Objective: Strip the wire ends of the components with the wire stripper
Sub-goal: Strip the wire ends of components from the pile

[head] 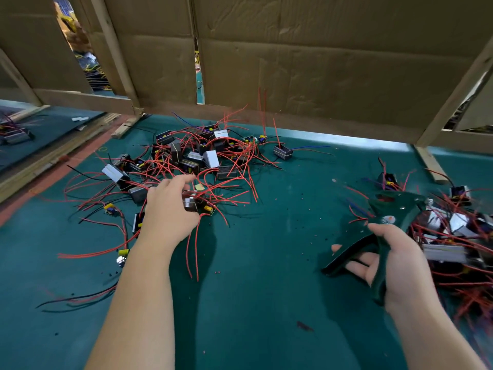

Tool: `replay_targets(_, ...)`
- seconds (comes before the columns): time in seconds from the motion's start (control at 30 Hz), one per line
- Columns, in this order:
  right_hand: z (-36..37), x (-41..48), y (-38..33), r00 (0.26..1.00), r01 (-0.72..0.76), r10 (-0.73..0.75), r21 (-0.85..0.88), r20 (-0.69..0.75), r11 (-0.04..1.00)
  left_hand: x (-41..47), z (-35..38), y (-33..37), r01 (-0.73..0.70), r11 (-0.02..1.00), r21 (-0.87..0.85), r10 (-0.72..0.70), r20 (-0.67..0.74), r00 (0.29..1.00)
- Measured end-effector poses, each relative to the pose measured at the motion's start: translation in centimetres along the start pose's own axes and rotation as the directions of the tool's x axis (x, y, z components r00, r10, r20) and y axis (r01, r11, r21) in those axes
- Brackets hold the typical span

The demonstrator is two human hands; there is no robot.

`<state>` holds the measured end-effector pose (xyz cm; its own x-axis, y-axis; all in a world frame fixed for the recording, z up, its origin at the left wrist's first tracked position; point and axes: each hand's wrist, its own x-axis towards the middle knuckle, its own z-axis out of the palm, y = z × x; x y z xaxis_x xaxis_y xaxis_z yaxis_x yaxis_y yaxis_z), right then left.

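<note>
The right hand (394,260), near the counter's (253,289) right edge, curls its fingers round one handle of the dark green wire stripper (384,222), whose head points toward the far edge. Left of the middle, the left hand (168,209) pinches a small component (198,204) trailing red wires, at the near rim of a tangled pile (197,156) of such parts. A second pile (453,236) lies along the right edge. Cardboard (293,62) walls the far edge.

On the mat (266,276) we have a left pile (194,158) behind our left hand (168,212) and its component (197,204); a right pile (453,228) just right of our stripper (392,209); cardboard (320,62) stands behind both.
</note>
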<state>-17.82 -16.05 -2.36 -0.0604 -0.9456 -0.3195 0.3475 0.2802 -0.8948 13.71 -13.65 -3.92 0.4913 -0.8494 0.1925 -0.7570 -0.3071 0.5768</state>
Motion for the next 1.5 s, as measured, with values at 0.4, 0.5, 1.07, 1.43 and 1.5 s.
replay_targets(0.4,-0.2,1.0,-0.4,0.997,0.068,-0.069,0.026,0.033,0.997,-0.1,-0.2,0.5,0.019,0.999,0.047,-0.009,-0.198,0.98)
replay_targets(0.5,-0.3,1.1,-0.3,0.991,0.108,-0.11,0.029,0.082,0.994,-0.5,-0.4,1.2,-0.08,0.996,-0.044,0.056,-0.395,0.917)
replay_targets(1.07,1.0,-0.2,1.3,0.944,0.088,-0.125,0.131,0.304,0.987,-2.7,1.6,5.7,-0.553,0.822,-0.134,0.403,-0.549,0.732)
replay_targets(1.43,1.2,-0.5,1.3,0.929,0.034,-0.084,0.143,0.359,0.989,-3.0,2.5,6.1,-0.553,0.788,-0.271,0.413,-0.435,0.801)
replay_targets(1.5,1.2,-0.5,1.2,0.929,0.034,-0.086,0.148,0.361,0.988,-3.0,2.4,6.4,-0.574,0.766,-0.29,0.446,-0.404,0.799)
